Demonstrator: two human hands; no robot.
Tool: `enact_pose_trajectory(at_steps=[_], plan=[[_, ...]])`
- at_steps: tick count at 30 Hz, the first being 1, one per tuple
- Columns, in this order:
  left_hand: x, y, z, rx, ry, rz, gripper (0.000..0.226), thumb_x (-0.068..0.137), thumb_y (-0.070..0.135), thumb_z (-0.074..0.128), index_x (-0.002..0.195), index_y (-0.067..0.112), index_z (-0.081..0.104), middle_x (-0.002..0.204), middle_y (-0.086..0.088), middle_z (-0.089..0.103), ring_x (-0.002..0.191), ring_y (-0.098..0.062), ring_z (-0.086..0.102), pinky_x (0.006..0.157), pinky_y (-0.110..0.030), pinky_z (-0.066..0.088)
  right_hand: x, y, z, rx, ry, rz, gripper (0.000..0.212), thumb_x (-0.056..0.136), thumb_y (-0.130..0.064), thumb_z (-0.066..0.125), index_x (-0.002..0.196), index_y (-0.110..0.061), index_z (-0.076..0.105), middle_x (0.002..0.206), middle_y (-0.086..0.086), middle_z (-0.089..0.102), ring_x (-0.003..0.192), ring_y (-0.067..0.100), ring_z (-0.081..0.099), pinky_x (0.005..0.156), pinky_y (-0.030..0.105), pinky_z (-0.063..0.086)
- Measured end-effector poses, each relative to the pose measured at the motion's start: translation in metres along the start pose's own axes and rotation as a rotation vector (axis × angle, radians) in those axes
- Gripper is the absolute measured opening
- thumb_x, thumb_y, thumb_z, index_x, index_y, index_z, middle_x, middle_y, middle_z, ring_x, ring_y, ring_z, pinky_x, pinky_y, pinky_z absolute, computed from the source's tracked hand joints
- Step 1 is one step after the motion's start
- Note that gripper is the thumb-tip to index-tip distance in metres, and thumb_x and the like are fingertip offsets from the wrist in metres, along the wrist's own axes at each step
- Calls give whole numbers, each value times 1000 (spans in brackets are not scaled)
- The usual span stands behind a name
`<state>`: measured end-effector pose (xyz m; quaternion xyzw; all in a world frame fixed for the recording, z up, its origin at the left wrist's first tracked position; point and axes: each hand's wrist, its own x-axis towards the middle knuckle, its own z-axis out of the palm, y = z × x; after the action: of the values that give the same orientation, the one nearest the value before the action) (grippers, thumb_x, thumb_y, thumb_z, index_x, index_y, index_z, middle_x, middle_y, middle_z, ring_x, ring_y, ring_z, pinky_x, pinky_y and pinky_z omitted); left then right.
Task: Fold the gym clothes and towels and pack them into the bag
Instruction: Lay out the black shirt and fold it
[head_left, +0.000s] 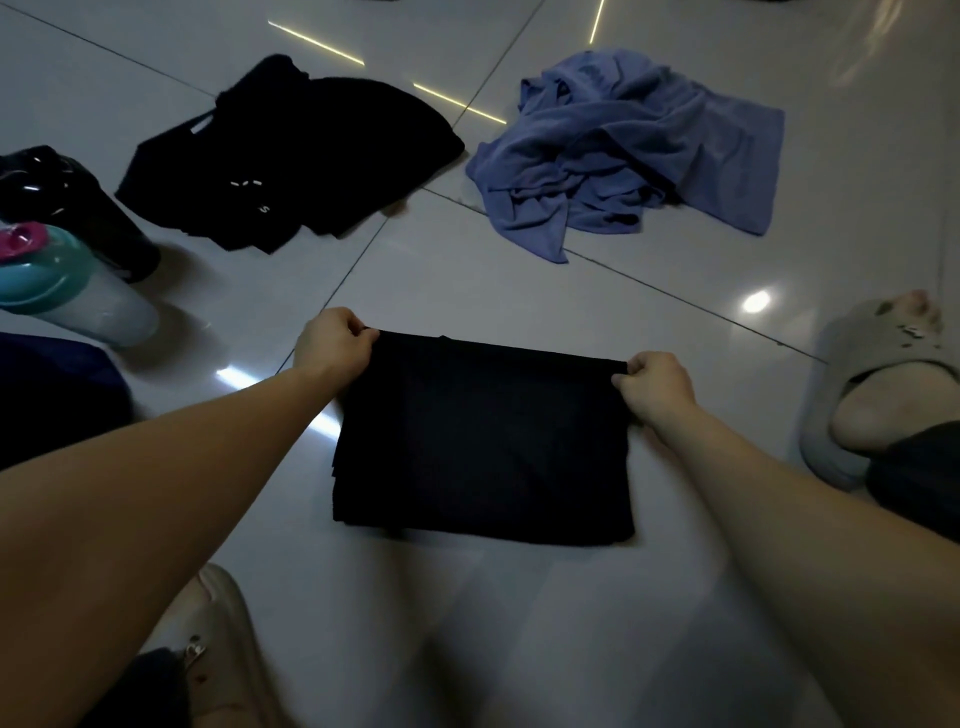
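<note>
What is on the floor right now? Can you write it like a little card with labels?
Left hand: pinches the far left corner of the folded black cloth rectangle
Right hand: pinches its far right corner
Cloth rests on: glossy white tiled floor
Not yet folded: crumpled blue towel heap, far right; rumpled black garment, far left
Bottle: clear bottle with teal lid and pink cap, at the left edge
Footwear: grey slipper on a foot, at the right
</note>
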<state>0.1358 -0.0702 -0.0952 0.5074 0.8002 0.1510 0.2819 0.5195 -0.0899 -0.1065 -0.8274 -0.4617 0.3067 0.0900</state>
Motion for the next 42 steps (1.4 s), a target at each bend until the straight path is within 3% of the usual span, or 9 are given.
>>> enact_pose_trajectory(at_steps=[11, 16, 22, 26, 30, 32, 35, 38, 42], plan=[[-1, 7, -3, 75, -30, 23, 33, 96, 44, 63, 100, 11, 62, 91, -2, 60, 86, -22, 56, 75, -35, 44, -5, 1, -1, -8, 27, -20, 23, 94, -38, 65, 91, -15, 66, 90, 8, 66, 87, 27, 59, 74, 30, 43], [-31, -24, -12, -70, -85, -58, 46, 85, 58, 71, 99, 15, 61, 88, -2, 66, 83, -25, 68, 79, -44, 59, -45, 23, 1, 139, -32, 89, 30, 92, -42, 63, 82, -13, 60, 77, 15, 69, 67, 33, 69, 66, 42, 60], [-81, -58, -19, -363, -242, -193, 39, 81, 38, 84, 102, 9, 67, 96, -14, 72, 84, -28, 70, 70, -36, 57, -103, 54, 10, 153, -74, 134, 30, 90, -44, 63, 77, -18, 56, 81, 11, 67, 73, 33, 69, 72, 45, 60], [-113, -62, -24, -262, -362, -262, 35, 82, 31, 83, 95, 2, 70, 91, -15, 72, 77, -26, 68, 62, -33, 55, -133, 66, 14, 264, -130, 261, 29, 92, -37, 67, 84, -9, 63, 74, 17, 66, 57, 31, 66, 61, 40, 59], [-135, -58, -26, -139, -541, -413, 37, 82, 28, 84, 100, 3, 64, 95, -17, 71, 75, -28, 68, 58, -33, 52, -141, 74, 16, 388, -199, 333, 24, 88, -23, 74, 97, -2, 66, 82, 18, 65, 68, 29, 61, 55, 32, 47], [-139, -58, -23, -185, -541, -452, 34, 87, 22, 79, 109, 1, 63, 98, -19, 73, 70, -26, 70, 54, -32, 55, -139, 76, 17, 426, -233, 359, 23, 89, -19, 74, 101, -1, 64, 88, 17, 63, 69, 26, 56, 49, 29, 41], [-145, -59, -22, -299, -519, -514, 28, 95, 16, 70, 116, 0, 60, 100, -20, 74, 71, -25, 72, 51, -32, 57, -138, 79, 19, 462, -262, 423, 17, 93, -12, 71, 97, 0, 60, 72, 13, 53, 54, 21, 42, 44, 25, 33], [-149, -64, -21, -309, -452, -536, 19, 95, 16, 70, 102, -1, 63, 83, -16, 70, 61, -23, 63, 53, -31, 52, -138, 86, 20, 464, -288, 479, 22, 93, -10, 70, 81, -4, 52, 54, 5, 43, 44, 17, 34, 44, 25, 32], [-152, -76, -22, -308, -371, -560, 14, 94, 9, 69, 91, -2, 63, 71, -17, 63, 54, -23, 55, 49, -29, 45, -138, 90, 22, 409, -287, 478, 35, 89, -13, 76, 73, -6, 46, 57, 9, 45, 47, 19, 38, 47, 28, 36]])
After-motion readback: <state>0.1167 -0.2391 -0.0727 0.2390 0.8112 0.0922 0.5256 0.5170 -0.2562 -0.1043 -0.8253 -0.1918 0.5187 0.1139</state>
